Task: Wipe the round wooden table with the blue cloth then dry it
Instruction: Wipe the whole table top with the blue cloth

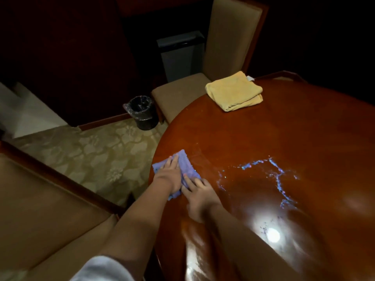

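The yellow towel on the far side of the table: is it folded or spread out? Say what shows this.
Folded. The yellow towel lies as a compact rectangle with stacked layers showing along its near edge.

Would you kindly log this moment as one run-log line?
step: wiping | left hand and right hand: flat on blue cloth | place: round wooden table, left edge | folded yellow towel: untouched

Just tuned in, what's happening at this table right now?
A person presses both hands on the blue cloth at the near left edge of the round table: left hand flat on its left part, right hand on its right part. Wet streaks glint further right. A folded yellow towel lies untouched at the far edge, so drying has not begun.
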